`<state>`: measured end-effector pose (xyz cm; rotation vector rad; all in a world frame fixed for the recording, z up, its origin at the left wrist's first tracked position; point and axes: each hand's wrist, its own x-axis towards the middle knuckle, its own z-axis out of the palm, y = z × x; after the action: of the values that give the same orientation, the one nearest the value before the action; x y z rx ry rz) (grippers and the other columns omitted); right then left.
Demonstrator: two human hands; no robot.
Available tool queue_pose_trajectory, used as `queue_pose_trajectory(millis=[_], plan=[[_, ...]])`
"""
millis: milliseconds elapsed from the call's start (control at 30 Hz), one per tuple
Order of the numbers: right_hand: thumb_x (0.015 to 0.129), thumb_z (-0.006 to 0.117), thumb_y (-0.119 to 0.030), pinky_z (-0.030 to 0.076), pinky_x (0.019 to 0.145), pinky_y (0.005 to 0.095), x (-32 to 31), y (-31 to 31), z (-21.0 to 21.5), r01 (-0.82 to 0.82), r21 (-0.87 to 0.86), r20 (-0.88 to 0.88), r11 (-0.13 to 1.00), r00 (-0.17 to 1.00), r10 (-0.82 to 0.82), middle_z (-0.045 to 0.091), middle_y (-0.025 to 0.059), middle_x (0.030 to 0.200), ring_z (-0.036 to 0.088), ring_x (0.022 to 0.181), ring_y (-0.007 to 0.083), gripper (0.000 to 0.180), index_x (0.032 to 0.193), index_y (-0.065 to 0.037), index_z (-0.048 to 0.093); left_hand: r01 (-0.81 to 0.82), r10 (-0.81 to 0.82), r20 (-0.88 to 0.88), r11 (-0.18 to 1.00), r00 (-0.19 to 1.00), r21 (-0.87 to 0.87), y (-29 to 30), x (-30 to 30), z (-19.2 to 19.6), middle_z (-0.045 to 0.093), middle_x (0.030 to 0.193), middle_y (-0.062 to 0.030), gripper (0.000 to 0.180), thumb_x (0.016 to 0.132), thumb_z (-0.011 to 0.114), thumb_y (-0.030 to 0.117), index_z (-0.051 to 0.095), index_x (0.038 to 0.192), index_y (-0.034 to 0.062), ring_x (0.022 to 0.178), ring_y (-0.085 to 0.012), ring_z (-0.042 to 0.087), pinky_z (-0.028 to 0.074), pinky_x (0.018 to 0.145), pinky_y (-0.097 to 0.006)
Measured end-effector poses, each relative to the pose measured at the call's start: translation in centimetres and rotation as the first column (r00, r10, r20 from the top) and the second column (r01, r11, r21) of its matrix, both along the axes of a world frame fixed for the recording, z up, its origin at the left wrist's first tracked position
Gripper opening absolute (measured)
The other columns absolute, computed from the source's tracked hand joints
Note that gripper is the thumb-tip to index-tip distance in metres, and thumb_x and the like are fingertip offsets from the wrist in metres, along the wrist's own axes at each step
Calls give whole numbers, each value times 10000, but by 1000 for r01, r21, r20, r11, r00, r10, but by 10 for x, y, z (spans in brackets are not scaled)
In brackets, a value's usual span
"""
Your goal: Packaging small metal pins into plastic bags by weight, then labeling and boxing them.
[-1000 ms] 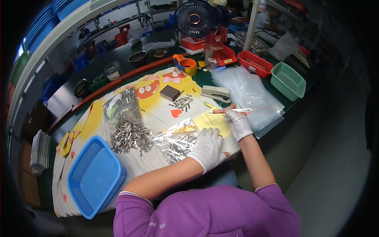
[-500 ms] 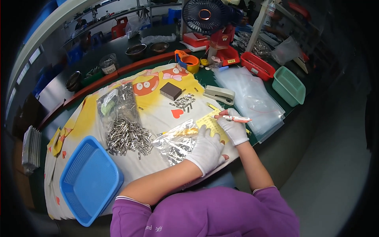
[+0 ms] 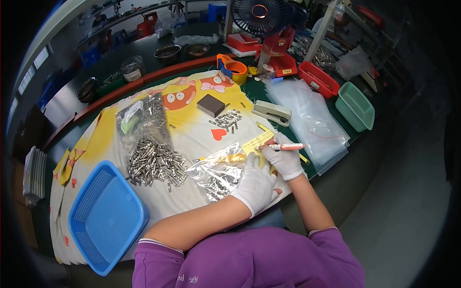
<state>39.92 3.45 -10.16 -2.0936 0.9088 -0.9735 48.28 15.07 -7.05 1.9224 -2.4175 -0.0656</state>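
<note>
My right hand (image 3: 286, 162), in a white glove with bare fingertips, pinches a white-and-red pen (image 3: 290, 146). The pen's tip is at a yellow slip of paper (image 3: 259, 142) with handwriting on it. My left hand (image 3: 256, 186), gloved the same way, lies flat with its fingers stretched over the paper's lower part. Against its left side is a clear plastic bag (image 3: 216, 178) holding small metal parts. Farther left, a heap of small metal parts (image 3: 156, 163) spills from a larger clear bag (image 3: 144, 115). My hands hide part of the paper.
A blue basket (image 3: 108, 218) stands at the left. Beyond the paper are a dark box (image 3: 210, 105), loose metal parts (image 3: 226, 120) and a stapler (image 3: 272, 112). Flat plastic bags (image 3: 312, 125), a green basket (image 3: 355, 106), red trays (image 3: 317, 79), an orange tape dispenser (image 3: 234, 69) and a fan (image 3: 259, 17) lie beyond.
My right hand and the pen have moved slightly lower on the paper. My left hand stays flat on it. The whole view has shifted a little.
</note>
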Motion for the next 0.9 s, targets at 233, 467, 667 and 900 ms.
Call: queue_pose_trajectory(millis=[233, 467, 667, 900], plan=[[702, 665, -112, 450, 555, 245, -1, 2, 6, 38, -11, -93, 999, 995, -39, 602, 71, 694, 572, 618, 119, 180, 730, 7, 533, 3, -3, -3, 999, 1000, 35, 0, 0, 0, 469, 1199, -216, 538, 834, 462, 456, 529, 1148, 24, 1155, -386, 416, 203, 1031, -492], [696, 676, -125, 438, 537, 261, -2, 1, -1, -12, 89, 21, 996, 1000, 10, 574, 71, 656, 544, 580, 124, 184, 722, -10, 535, 1, 0, -24, 1000, 1000, 9, -1, -1, 3, 467, 1194, -222, 530, 829, 474, 446, 536, 1132, 16, 1155, -392, 419, 207, 1029, -491], [697, 666, -167, 459, 537, 286, 1, 1, 4, 82, -9, -40, 997, 996, -82, 594, 100, 652, 583, 573, 193, 181, 728, -20, 563, -7, 5, -49, 999, 999, -39, 0, 0, -3, 465, 1190, -234, 522, 827, 479, 444, 549, 1107, 10, 1151, -398, 421, 206, 1030, -491], [700, 689, -117, 430, 531, 253, 1, 4, 8, 25, 64, -26, 998, 999, -24, 566, 58, 635, 528, 560, 116, 186, 710, -12, 536, -5, 1, -55, 997, 998, -81, 1, 0, -4, 475, 1178, -233, 508, 828, 481, 440, 554, 1093, 12, 1145, -394, 425, 210, 1030, -489]])
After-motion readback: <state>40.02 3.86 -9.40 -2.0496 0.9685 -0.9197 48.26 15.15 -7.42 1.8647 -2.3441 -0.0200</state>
